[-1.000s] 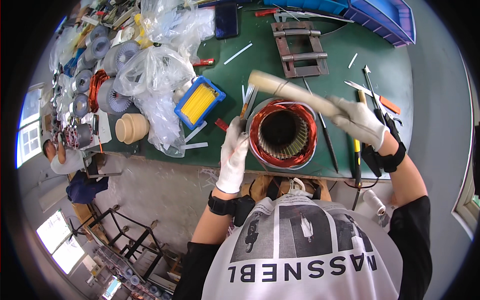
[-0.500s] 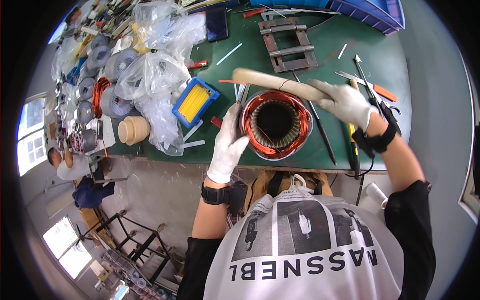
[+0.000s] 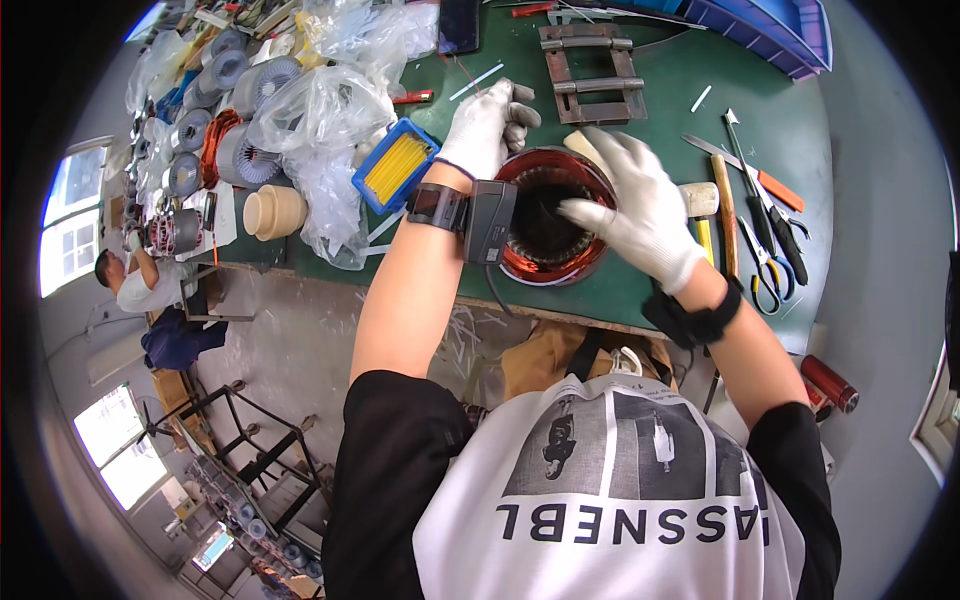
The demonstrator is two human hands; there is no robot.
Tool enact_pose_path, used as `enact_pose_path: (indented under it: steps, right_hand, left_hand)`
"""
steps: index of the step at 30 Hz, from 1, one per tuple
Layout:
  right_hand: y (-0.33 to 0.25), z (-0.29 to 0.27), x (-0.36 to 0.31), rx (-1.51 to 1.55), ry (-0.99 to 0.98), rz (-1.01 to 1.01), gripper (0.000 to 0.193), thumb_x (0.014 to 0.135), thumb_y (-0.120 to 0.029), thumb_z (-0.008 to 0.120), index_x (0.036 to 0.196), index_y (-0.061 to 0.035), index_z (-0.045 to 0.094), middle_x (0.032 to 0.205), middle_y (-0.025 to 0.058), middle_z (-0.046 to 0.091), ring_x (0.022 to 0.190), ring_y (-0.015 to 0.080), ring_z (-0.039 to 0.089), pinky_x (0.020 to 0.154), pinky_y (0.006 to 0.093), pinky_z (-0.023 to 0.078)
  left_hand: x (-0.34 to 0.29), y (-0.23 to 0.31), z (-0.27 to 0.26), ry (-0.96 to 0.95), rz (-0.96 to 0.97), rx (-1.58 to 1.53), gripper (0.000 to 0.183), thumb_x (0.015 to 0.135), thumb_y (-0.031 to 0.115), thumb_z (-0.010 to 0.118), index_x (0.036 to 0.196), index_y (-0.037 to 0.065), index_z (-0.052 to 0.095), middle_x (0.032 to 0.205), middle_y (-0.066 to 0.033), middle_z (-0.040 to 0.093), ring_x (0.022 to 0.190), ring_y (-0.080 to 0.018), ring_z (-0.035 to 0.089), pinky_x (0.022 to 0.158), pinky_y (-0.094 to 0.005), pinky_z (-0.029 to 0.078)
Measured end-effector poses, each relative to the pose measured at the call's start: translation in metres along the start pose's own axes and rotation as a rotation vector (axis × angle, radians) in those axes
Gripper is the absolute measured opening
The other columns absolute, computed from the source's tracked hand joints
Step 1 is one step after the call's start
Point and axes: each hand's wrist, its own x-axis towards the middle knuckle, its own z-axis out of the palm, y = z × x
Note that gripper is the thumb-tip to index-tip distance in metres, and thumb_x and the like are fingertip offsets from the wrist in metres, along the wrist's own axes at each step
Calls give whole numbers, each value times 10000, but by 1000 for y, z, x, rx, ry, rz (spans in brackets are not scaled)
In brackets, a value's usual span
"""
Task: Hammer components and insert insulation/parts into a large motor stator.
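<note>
Gloved left hand point(image 3: 487, 130), fingers curled, its grip's contents unclear, just beyond a copper-wound ring point(image 3: 555, 270) on the green table point(image 3: 770, 95); gloved right hand point(image 3: 640, 205), thumb and fingers spread, over the ring's right side.

Windows point(image 3: 108, 440) at left glare white, the scene is bright, and fisheye distortion bends the dark-rimmed edges.

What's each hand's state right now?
Left hand: partly curled; cannot tell whether it holds anything.
Right hand: open, spread beside the beige stick, over the wound stator.
</note>
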Motion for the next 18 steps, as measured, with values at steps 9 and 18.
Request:
enact_pose_path:
  steps: [9, 18]
  right_hand:
    - [106, -29, -25, 1020, 69, 764, 224, 981, -99, 372, 858, -30, 547, 755, 71, 617, 671, 150, 587, 587, 279, 490]
    - [-58, -21, -37, 546, -668, 228, 428, 763, -122, 687, 1169, -23, 594, 745, 47, 593, 679, 143, 586, 666, 300, 488]
  left_hand:
    - [-95, 15, -186, 442, 318, -545, 280, 973, 309, 440, 1084, 77, 550, 578, 69, 328, 475, -65, 344, 538, -252, 301]
    - [-173, -105, -155, 637, 78, 75, 369, 914, 184, 567, 1238, 15, 519, 1032, -92, 630, 849, -152, 608, 725, -281, 493]
